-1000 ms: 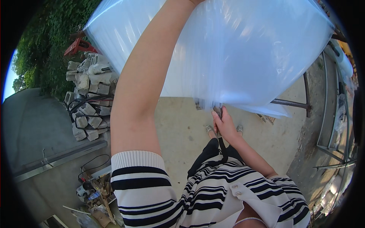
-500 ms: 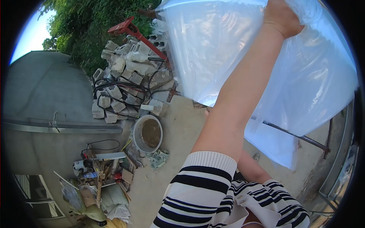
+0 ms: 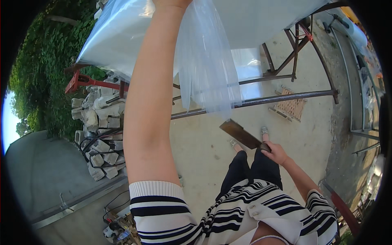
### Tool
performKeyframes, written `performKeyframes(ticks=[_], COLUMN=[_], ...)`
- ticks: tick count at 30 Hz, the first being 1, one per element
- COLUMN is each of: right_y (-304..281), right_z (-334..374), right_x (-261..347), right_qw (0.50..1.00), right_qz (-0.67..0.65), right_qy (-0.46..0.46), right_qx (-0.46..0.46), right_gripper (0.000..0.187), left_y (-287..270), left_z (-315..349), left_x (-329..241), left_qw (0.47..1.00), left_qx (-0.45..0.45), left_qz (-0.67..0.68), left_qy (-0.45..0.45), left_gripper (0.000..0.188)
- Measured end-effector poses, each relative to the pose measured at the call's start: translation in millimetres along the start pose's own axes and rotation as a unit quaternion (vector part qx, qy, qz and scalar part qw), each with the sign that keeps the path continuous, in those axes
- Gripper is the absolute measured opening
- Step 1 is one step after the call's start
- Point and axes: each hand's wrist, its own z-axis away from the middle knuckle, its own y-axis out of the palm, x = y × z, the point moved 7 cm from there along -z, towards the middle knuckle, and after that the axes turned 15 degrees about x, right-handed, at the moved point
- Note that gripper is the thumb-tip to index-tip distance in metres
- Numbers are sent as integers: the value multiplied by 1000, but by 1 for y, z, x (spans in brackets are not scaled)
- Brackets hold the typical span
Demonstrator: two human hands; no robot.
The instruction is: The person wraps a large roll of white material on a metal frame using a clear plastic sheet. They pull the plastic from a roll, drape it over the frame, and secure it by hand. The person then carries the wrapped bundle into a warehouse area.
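Observation:
My left arm stretches far up to a large clear plastic sheet [image 3: 208, 57]. At the top edge my left hand [image 3: 173, 3] is closed on the sheet, its fingers cut off by the picture's rim. From there the plastic hangs down in a narrow gathered fold, while more of it spreads wide to both sides. Low on the right, my right hand [image 3: 276, 154] grips the dark handle of a cleaver [image 3: 241, 134]. The broad blade points up and to the left, just below the fold's lower end; whether they touch I cannot tell.
A dark metal frame [image 3: 294, 97] stands under the sheet. Beyond its near bar, a small woven stool [image 3: 292, 106] is on the concrete floor. Broken blocks [image 3: 100, 147] with black cables are piled at the left, beside a red metal bar [image 3: 92, 83]. My feet show below the blade.
My view has swung right, and the left hand now appears further left, still on the plastic. The right hand and cleaver, hidden before, have come into sight.

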Motion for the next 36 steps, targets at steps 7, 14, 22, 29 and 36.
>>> performKeyframes(ticks=[7, 14, 22, 29, 36], right_y=[-43, -123, -241, -406, -392], right_z=[94, 26, 153, 121, -44], right_x=[-229, -373, -361, 15, 121], right_qw=[938, 909, 733, 863, 929], right_qz=[-80, 122, -113, -44, -228], right_qy=[293, 381, 231, -246, -280], right_qx=[-164, -115, -630, -440, -80], right_gripper=[33, 41, 35, 68, 68], left_y=[52, 46, 19, -9, -22], left_z=[-32, -8, 48, 58, 80], left_x=[67, 107, 69, 1, -19], left_qw=[981, 942, 954, 969, 972], left_qx=[145, 19, -9, -42, 9], left_qz=[-13, 315, 280, 229, 211], left_qy=[-126, -114, -104, -80, -101], left_gripper=[63, 41, 38, 50, 56])
